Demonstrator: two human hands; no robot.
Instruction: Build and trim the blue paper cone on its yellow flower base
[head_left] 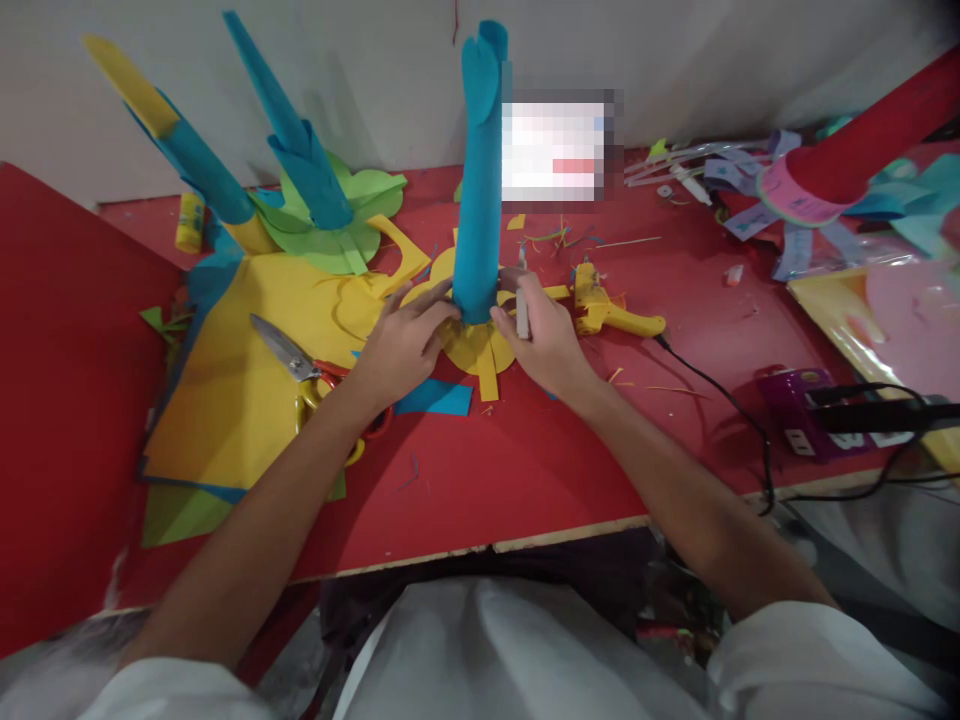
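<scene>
White shirt (480, 655), left hand (403, 347) and right hand (549, 332) grasping upright blue paper tube (480, 200), curled at top, yellow petalled base (466, 348)

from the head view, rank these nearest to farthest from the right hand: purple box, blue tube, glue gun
From the right hand:
1. Blue tube: base by the fingertips, on the hand's left.
2. Glue gun: just right of the hand.
3. Purple box: farther right, near the table edge.

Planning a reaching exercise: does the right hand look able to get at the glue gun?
Probably yes: the glue gun lies close beside the right hand, with only a yellow strip between, though that hand is busy at the tube.
</scene>
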